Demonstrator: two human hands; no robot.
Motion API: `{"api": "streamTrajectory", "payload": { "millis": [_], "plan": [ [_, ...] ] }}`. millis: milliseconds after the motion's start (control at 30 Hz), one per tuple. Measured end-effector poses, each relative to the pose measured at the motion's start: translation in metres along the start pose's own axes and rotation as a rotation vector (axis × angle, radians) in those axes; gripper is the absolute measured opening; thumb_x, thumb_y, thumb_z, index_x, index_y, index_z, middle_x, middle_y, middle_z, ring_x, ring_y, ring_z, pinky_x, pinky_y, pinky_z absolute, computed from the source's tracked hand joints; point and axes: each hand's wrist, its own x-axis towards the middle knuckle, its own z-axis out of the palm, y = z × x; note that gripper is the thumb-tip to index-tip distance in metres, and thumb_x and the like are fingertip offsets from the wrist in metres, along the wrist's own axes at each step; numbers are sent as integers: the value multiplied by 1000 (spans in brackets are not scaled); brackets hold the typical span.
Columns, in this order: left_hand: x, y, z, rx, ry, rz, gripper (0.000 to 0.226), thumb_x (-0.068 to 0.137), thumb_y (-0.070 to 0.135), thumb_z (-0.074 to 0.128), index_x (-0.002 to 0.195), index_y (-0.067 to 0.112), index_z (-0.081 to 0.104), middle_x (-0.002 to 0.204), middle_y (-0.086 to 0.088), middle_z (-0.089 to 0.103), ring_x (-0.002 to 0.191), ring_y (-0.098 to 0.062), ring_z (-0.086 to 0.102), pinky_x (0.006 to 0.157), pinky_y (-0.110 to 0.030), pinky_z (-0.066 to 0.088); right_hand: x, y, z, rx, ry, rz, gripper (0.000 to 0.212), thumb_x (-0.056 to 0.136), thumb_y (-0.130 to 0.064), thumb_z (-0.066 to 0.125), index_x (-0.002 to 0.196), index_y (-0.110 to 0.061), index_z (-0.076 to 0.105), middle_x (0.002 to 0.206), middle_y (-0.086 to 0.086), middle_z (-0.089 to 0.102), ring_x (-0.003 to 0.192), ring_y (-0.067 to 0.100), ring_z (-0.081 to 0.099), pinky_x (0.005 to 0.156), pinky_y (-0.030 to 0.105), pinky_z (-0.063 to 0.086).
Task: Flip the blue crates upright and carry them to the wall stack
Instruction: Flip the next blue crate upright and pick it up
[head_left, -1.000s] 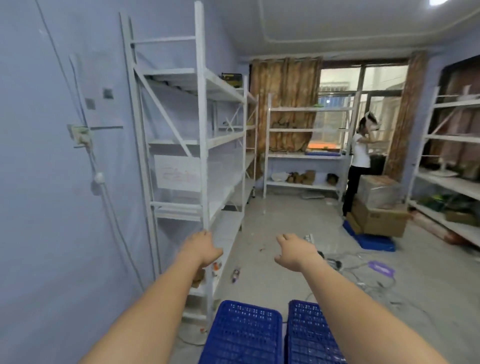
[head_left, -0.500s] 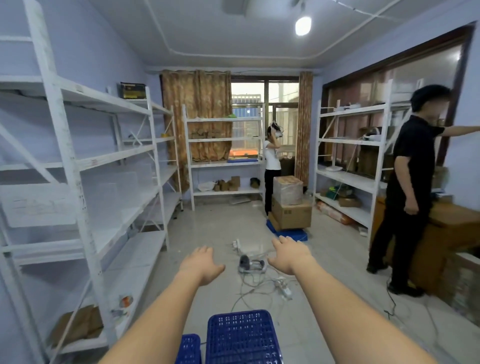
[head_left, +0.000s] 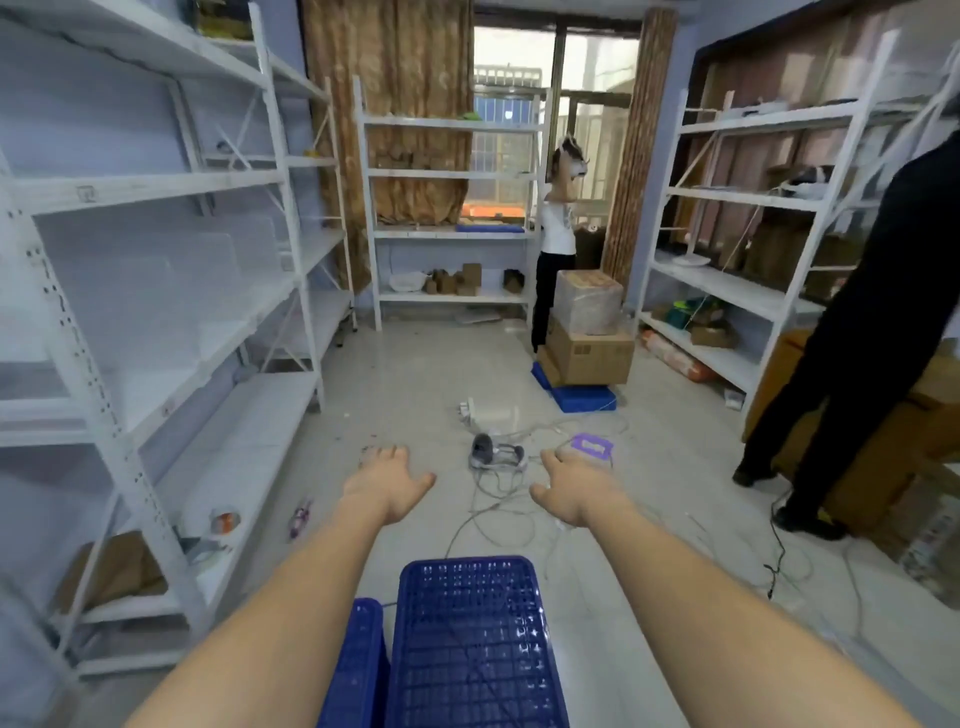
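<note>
Two blue crates (head_left: 470, 644) sat upside down on the floor, below and between the person's outstretched hands. Left hand (head_left: 387, 483) and right hand (head_left: 574, 488) hung apart, fingers relaxed, holding nothing. Flipping seemingly hadn't begun; next, reaching down to grip a crate's rim.

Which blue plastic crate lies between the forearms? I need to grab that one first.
The wide blue mesh crate, its base fully visible; the other blue crate shows only a sliver beside the left forearm.
</note>
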Motion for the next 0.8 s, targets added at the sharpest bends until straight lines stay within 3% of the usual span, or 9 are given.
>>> {"api": "streamTrajectory", "payload": {
  "millis": [233, 533, 667, 800],
  "plan": [
    [104, -27, 134, 51, -247, -46, 74, 95, 55, 27, 151, 8, 16, 160, -9, 17, 146, -24, 18, 117, -40, 23, 92, 25, 137, 14, -278, 41, 66, 96, -48, 32, 151, -16, 16, 156, 5, 25, 140, 24, 31, 110, 39, 31],
    [146, -12, 357, 78, -656, -109, 75, 96, 56, 25, 154, 13, 5, 163, -4, -1, 150, -22, 1, 122, -40, 15, 161, 97, 334, 159, -598, 103, 67, 98, -47, 29, 154, -19, 5, 161, 3, 12, 145, 20, 22, 115, 35, 26],
    [152, -12, 468, 58, -769, -194, 75, 96, 56, 26, 154, 14, 5, 163, -3, -1, 150, -22, 3, 121, -40, 17, 179, 136, 443, 259, -713, 160, 67, 97, -48, 31, 153, -22, 6, 160, 0, 15, 145, 20, 24, 114, 38, 29],
    [143, -28, 569, -6, -793, -297, 76, 96, 55, 28, 154, 17, -1, 162, 1, -10, 150, -19, -3, 121, -38, 19, 193, 172, 542, 371, -760, 278, 69, 98, -45, 34, 153, -14, 5, 160, 3, 15, 146, 21, 22, 115, 39, 28]
  ]
}}
